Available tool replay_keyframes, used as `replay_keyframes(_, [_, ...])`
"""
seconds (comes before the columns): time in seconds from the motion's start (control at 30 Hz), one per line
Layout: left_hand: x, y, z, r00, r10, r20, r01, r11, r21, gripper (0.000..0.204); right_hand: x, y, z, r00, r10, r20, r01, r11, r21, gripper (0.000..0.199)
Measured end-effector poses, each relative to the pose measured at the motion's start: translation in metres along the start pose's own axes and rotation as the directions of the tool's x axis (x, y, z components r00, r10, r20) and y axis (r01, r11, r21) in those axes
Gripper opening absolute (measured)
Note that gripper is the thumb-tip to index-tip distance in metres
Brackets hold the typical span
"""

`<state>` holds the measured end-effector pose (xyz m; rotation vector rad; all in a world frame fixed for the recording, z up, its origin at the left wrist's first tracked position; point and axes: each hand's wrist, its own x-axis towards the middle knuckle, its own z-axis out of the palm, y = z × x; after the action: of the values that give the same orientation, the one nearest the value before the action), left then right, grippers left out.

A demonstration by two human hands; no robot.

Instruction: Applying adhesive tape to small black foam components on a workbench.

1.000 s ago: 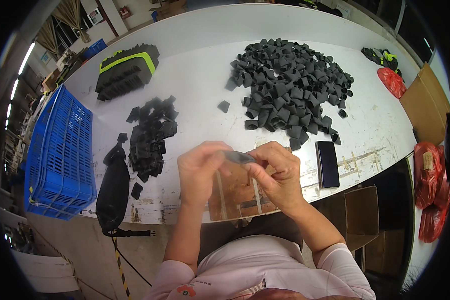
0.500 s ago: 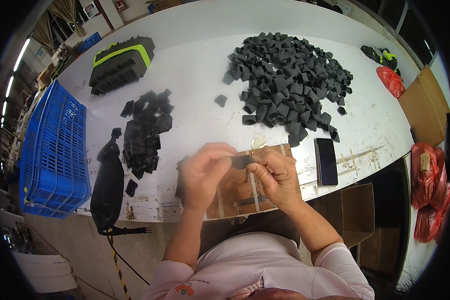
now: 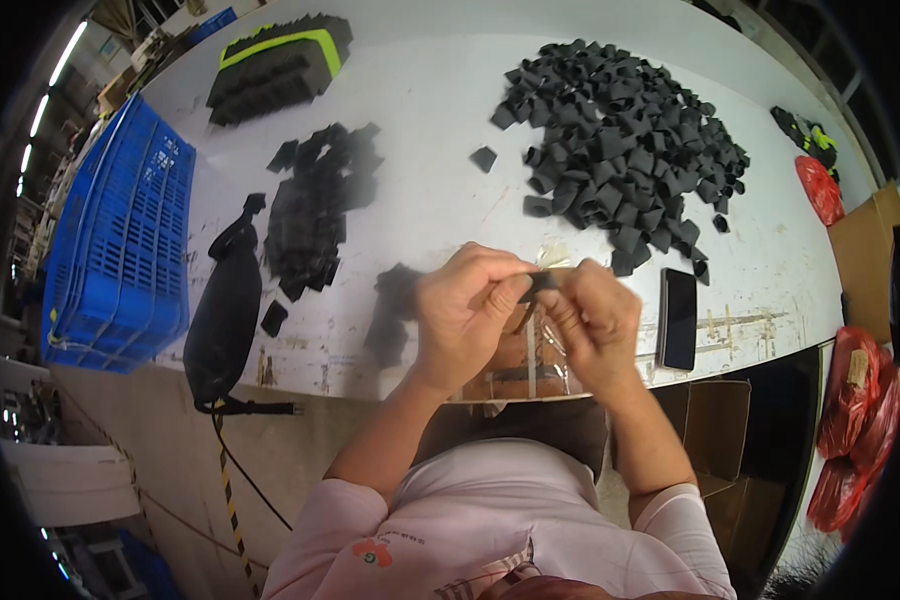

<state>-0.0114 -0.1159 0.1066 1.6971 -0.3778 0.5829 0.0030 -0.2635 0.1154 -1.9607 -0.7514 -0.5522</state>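
Observation:
A small black fabric piece (image 3: 542, 287) is pinched between both my hands above a brown taped board (image 3: 505, 378). My left hand (image 3: 470, 315) is closed on the piece's left side, thumb and forefinger together. On the other side, my right hand (image 3: 600, 325) grips it with curled fingers, which hide much of it. Next to my left wrist lie some dark fabric pieces (image 3: 388, 318). Beyond my hands spreads a large heap of black folded fabric loops (image 3: 630, 150), with one loose piece (image 3: 483, 158) to its left.
At left are a blue plastic crate (image 3: 120, 250), a black pouch with a strap (image 3: 225, 320) and flat black pieces (image 3: 305, 220). Farther back sits a black stack with a lime band (image 3: 280, 65). A phone (image 3: 678, 320), red bags (image 3: 850, 400) and cardboard (image 3: 865, 245) are on the right.
My hands have come closer together on the fabric piece, and more of it is now covered by my fingers. The whole view has shifted, so the table's contents sit higher in the picture.

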Motion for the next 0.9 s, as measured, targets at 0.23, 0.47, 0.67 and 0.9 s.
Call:
replay_keyframes(0.23, [-0.073,-0.065,-0.049,0.857,-0.341,-0.387,0.467,0.83,0.304,0.018,0.03,0.033,-0.018,0.707,0.701,-0.091,-0.374,0.481,0.793,0.043])
replay_keyframes(0.47, [-0.083,-0.083,-0.04,0.943,-0.3,-0.143,0.268,0.433,0.86,0.021,-0.079,0.007,0.031,0.587,0.732,0.346,-0.738,0.308,0.6,0.038])
replay_keyframes(0.67, [-0.088,-0.112,-0.048,0.985,-0.171,-0.024,0.113,0.534,0.838,0.008,-0.096,0.003,0.044,0.544,0.698,0.465,-0.808,0.285,0.516,0.038])
replay_keyframes(0.9, [-0.101,-0.041,-0.003,0.995,0.057,-0.084,0.006,0.793,0.609,0.01,-0.087,0.001,0.073,0.787,0.575,0.225,-0.583,0.572,0.577,0.031])
